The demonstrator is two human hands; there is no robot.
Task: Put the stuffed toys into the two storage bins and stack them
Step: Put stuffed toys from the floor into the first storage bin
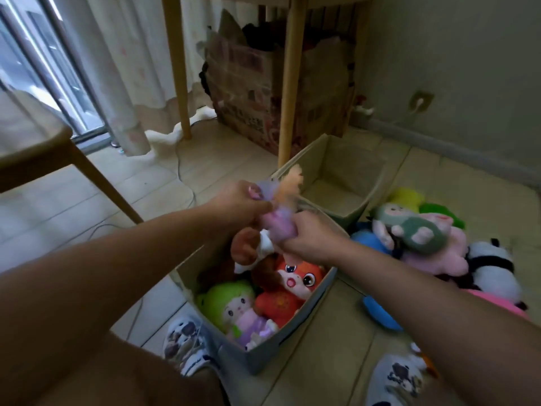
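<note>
At the centre of the frame both hands hold one small doll [276, 218] over the near bin [295, 332]. The left hand [240, 202] is curled round its upper part, where a tuft of peach hair sticks up past the knuckles; the right hand [304, 234] is clenched round its lilac body from below. The doll is blurred, so its face and limbs cannot be made out. Holding it at both ends looks like a way to squeeze it slim and aim it into a gap, since the bin beneath is already crowded.

Just under the hands, inside that bin, lie a brown-and-white toy [248, 247], an orange fox [292, 285] and a green-haired doll [237, 306], packed against one another up to the rim. The bin sits low in the centre, between the person's patterned slippers [184, 338].

Further out, toward the upper right of centre, the second bin [336, 171] stands with nothing visible inside, touching or just beside the first; it is probably meant for the rest. At the right edge a heap of toys [424, 247] waits on the floor: a grey-green monkey, pink, blue and yellow plush, and a panda.

Judging by this, the first bin is nearly full, the second is not started, and stacking is some way off.
</note>
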